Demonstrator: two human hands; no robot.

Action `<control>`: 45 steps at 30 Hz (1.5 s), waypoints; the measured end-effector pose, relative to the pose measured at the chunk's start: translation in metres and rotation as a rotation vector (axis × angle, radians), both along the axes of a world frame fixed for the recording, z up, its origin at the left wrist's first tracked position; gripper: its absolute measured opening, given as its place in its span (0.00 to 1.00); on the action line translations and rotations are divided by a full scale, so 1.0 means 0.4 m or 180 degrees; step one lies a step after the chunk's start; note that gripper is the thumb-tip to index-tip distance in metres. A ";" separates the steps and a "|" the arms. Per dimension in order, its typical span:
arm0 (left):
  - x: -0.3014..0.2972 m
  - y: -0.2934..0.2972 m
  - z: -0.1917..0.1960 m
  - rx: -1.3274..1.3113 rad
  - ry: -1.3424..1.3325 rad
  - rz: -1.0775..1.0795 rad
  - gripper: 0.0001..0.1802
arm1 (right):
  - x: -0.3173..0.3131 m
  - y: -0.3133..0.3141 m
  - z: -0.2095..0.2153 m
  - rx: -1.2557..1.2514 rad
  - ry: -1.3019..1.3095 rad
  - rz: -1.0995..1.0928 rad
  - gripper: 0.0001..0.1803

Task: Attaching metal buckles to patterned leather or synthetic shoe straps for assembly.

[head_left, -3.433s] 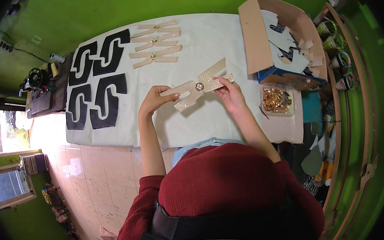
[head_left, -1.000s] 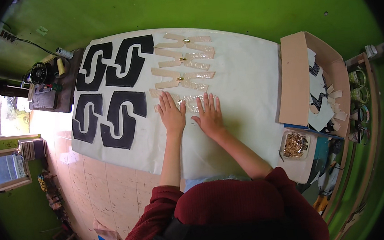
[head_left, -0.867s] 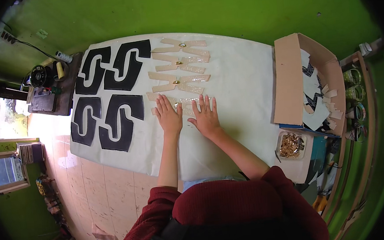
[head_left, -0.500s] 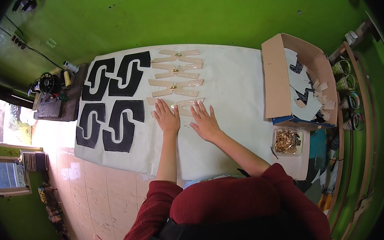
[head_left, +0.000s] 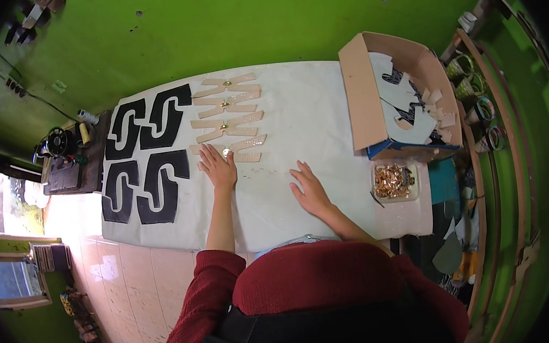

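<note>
Left hand (head_left: 222,172) palm-down; right hand (head_left: 314,194) likewise (fingers (head_left: 305,170) parted).

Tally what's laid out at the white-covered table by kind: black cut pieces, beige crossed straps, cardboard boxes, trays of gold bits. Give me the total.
Black cut pieces: 4
Beige crossed straps: 4
Cardboard box: 1
Tray of gold bits: 1
Total: 10

It's a sewing wkshop, w/ mach. (head_left: 59,142), thread spools (head_left: 84,133), blk cutouts (head_left: 155,215) & cream straps (head_left: 244,118) on tbl (head_left: 309,117).
</note>
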State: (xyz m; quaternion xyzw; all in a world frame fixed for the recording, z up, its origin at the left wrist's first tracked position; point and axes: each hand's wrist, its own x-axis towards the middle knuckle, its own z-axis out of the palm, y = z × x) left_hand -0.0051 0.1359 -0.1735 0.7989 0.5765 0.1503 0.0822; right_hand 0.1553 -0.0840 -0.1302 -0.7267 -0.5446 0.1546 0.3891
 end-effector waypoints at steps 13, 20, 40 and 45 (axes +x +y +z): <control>0.007 -0.018 0.031 -0.0172 0.0207 0.0013 0.44 | 0.055 -0.164 -0.019 0.0107 0.0295 -0.0710 0.15; -0.001 -0.022 0.028 -0.0145 0.0186 -0.0007 0.45 | 0.040 -0.174 -0.043 0.0061 -0.0049 -0.0639 0.14; 0.035 -0.002 0.069 0.0056 -0.0867 -0.0021 0.44 | 0.019 -0.030 0.026 0.0015 -0.0453 -0.0664 0.14; 0.085 0.034 0.122 0.0307 -0.1146 -0.0242 0.43 | -0.021 -0.003 0.075 0.0118 -0.0181 -0.0359 0.14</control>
